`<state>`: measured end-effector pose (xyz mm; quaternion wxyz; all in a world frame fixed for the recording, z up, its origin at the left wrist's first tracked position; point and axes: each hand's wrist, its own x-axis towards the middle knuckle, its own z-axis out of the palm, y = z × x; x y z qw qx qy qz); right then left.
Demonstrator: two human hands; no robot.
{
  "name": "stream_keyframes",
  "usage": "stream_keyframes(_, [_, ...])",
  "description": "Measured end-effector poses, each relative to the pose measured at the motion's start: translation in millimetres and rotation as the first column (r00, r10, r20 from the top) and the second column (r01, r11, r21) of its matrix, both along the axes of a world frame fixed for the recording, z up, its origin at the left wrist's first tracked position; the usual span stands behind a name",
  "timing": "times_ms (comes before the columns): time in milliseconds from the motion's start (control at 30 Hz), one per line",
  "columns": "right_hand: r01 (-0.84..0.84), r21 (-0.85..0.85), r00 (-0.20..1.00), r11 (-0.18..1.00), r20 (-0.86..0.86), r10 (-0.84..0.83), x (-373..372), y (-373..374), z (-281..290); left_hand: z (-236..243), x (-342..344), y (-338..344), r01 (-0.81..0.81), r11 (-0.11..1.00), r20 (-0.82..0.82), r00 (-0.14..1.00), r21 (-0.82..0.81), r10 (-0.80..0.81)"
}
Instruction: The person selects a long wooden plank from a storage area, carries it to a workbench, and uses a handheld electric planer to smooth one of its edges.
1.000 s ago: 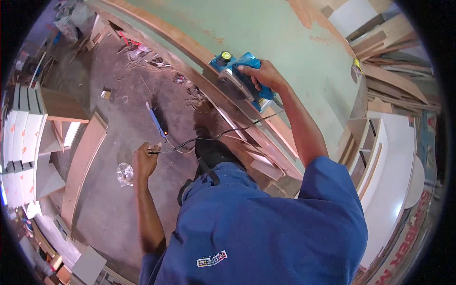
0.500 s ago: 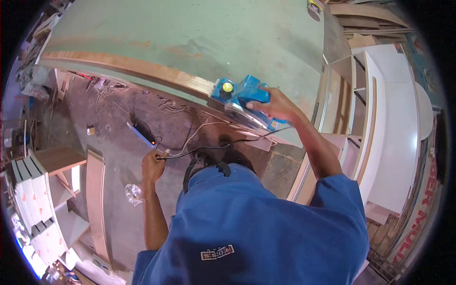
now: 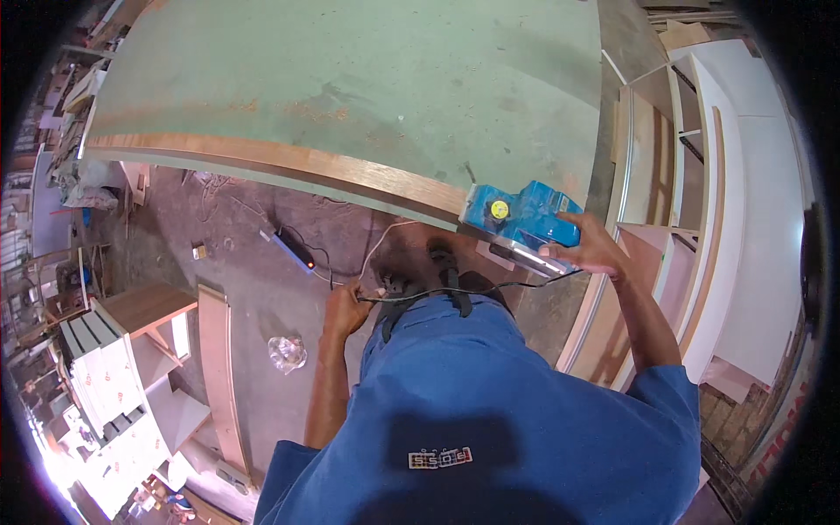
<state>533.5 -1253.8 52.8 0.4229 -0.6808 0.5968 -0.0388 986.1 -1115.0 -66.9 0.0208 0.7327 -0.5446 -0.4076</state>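
Note:
My right hand [image 3: 591, 245] is wrapped round the rear handle of a blue electric planer [image 3: 521, 219] with a yellow-topped front knob. The planer rests at the right end of the visible part of a wooden strip [image 3: 297, 160], which runs along the near edge of a green worktable [image 3: 367, 70]. How much of the strip lies under the tool is hidden. Lower down, at the left of my waist, my left hand [image 3: 346, 306] is closed on the planer's black power cord [image 3: 472, 290], which sags across my front to the tool.
A blue power strip [image 3: 293, 251] with a red light lies on the floor, wired to a pale cable. Crumpled clear plastic [image 3: 287, 353] and a long board [image 3: 223, 376] are at the left. White cabinet panels [image 3: 744, 219] stand close on my right. Shavings dot the tabletop.
The planer and my right hand have moved right and nearer to me, uncovering more of the wooden strip. My left hand has shifted right, still holding the cord. The whole view has shifted somewhat.

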Motion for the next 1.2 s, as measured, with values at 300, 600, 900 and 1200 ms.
stream_keyframes(300, [-0.101,0.109,0.986,0.989,0.141,0.086,38.7,-23.0,10.9,12.9,-7.8,30.1,-0.196,0.98,0.081,0.977,-0.039,0.199])
stream_keyframes(600, [-0.225,-0.027,0.972,0.974,0.058,0.226,181.7,-74.3,-16.8,5.2,57.2,76.1,-0.536,0.824,0.043,0.833,-0.185,0.552])
stream_keyframes(900, [-0.257,-0.071,0.962,0.964,0.082,0.262,328.5,-128.9,-32.7,-36.1,99.8,138.6,-0.743,0.585,-0.129,0.648,-0.326,0.751])
stream_keyframes(1200, [-0.206,-0.002,0.959,0.979,0.2,0.202,504.4,-179.5,-12.1,-20.5,184.4,107.8,-0.807,0.536,0.005,0.552,-0.248,0.834])
